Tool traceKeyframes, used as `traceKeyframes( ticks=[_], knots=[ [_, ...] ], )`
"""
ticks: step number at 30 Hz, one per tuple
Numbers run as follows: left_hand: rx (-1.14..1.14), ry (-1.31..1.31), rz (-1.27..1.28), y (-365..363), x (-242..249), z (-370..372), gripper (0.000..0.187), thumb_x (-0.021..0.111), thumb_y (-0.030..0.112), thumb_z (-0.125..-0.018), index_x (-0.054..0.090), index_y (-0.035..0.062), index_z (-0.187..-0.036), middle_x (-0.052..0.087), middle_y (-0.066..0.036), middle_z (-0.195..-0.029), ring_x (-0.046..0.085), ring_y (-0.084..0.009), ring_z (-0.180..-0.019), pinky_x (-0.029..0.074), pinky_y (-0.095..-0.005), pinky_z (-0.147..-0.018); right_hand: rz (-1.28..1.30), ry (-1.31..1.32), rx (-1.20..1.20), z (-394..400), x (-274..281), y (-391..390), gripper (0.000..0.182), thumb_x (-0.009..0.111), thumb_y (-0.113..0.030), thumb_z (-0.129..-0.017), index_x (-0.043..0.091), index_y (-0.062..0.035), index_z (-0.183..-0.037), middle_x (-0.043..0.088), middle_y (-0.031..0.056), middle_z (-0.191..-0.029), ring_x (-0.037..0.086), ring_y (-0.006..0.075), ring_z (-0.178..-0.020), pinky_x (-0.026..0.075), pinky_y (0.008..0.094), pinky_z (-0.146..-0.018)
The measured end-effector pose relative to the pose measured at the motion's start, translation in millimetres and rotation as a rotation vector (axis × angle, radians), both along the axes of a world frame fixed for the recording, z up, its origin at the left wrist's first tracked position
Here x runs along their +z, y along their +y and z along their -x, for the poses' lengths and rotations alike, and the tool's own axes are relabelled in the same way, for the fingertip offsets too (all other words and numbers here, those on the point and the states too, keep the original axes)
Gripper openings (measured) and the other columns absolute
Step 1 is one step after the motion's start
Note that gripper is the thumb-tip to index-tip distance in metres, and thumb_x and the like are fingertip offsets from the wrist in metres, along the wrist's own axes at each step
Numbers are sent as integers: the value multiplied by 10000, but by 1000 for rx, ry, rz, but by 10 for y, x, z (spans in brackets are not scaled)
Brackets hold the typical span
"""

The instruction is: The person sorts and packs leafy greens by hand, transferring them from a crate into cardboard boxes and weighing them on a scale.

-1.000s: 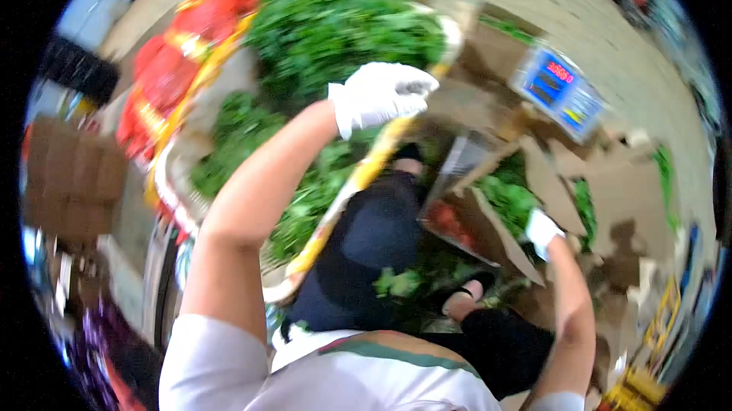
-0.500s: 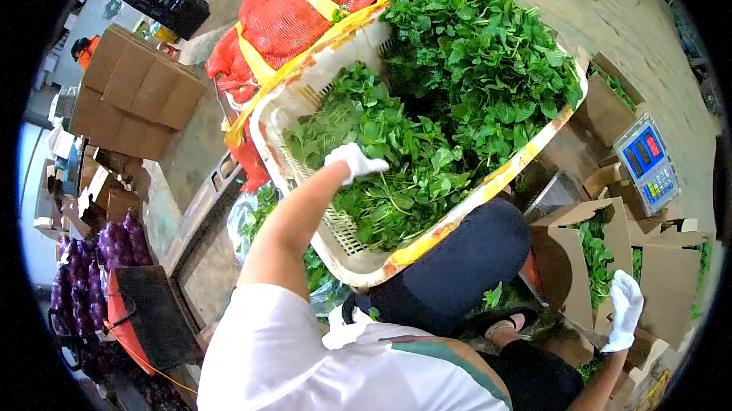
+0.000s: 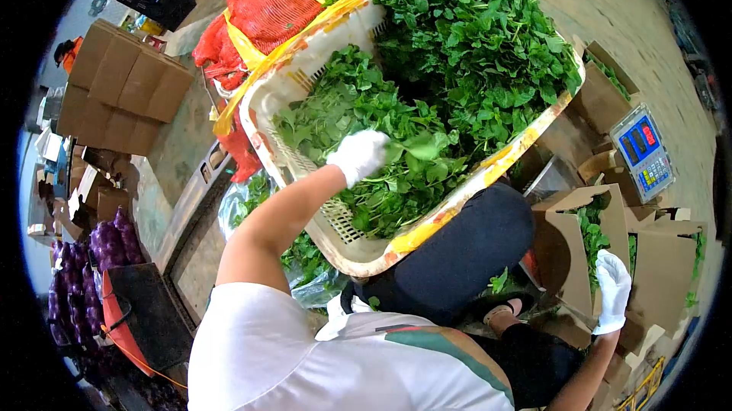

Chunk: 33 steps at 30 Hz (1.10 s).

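A large white plastic basket (image 3: 276, 142) stands before me, heaped with mint-like leafy greens (image 3: 480, 45). My left hand (image 3: 358, 155), in a white glove, is over the near-left greens. Its fingers are closed, and a blurred leafy sprig (image 3: 424, 147) sticks out from them to the right. Motion smears the fingertips a little. Low on the right, my right hand (image 3: 612, 293), also gloved in white, is held up with its fingers extended and slightly curved. It holds nothing and is nearest to an open cardboard box (image 3: 560, 247) with greens inside.
Red mesh sacks (image 3: 278, 11) lie behind the basket, with yellow tape along its rim. A digital scale display (image 3: 643, 150) stands at the right, near more cardboard boxes. Purple net bags (image 3: 114, 243) and stacked cardboard (image 3: 122, 79) are at the left. My knee (image 3: 473, 232) is against the basket.
My left hand has moved slightly right and its fingers have closed, with a sprig now blurred beside them. My right hand has risen a little. The whole view has shifted slightly.
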<state>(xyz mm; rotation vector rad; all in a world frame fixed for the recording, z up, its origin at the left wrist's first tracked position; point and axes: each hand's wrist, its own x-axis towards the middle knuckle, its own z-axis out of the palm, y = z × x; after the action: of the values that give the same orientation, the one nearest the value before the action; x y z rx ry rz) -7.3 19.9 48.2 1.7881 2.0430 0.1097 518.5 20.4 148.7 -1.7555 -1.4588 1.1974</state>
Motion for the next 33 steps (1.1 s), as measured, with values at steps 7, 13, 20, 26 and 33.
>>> traceKeyframes(
  ticks=[7,13,20,26,33],
  knots=[
    [-181,345,236,24,-535,-556,618,607,265,-685,373,-42,-1166,563,-180,-961,538,-304,-913,412,-371,-808,36,-73,54,-48,-43,-75,345,551,43,-733,538,8,-1076,588,59,-992,556,134,-887,427,246,-812],
    [-188,27,165,-329,-288,-745,155,475,63,-719,490,25,-869,574,-197,-849,572,-361,-791,470,-404,-677,81,-100,80,-89,-70,-107,353,546,50,-720,541,8,-1071,588,62,-991,553,130,-884,427,244,-812],
    [124,282,48,-189,176,-185,607,651,67,-616,381,-29,-1151,329,-237,-1233,436,-349,-1049,427,-396,-842,50,-139,127,-56,-65,-65,366,551,57,-707,542,5,-1069,591,59,-980,552,118,-856,434,237,-788],
    [441,266,390,15,-39,109,759,676,207,-651,297,32,-1285,529,-205,-1095,559,-293,-948,445,-340,-819,55,-173,141,-85,-56,-106,375,558,45,-704,546,-14,-1074,592,44,-961,549,107,-835,428,223,-771],
    [96,360,211,-125,240,-400,167,506,127,-699,619,47,-794,616,-182,-799,593,-292,-825,448,-359,-745,107,-219,149,-74,-32,-126,346,557,20,-720,553,-12,-1064,595,33,-892,542,89,-789,427,211,-730]
  ],
)
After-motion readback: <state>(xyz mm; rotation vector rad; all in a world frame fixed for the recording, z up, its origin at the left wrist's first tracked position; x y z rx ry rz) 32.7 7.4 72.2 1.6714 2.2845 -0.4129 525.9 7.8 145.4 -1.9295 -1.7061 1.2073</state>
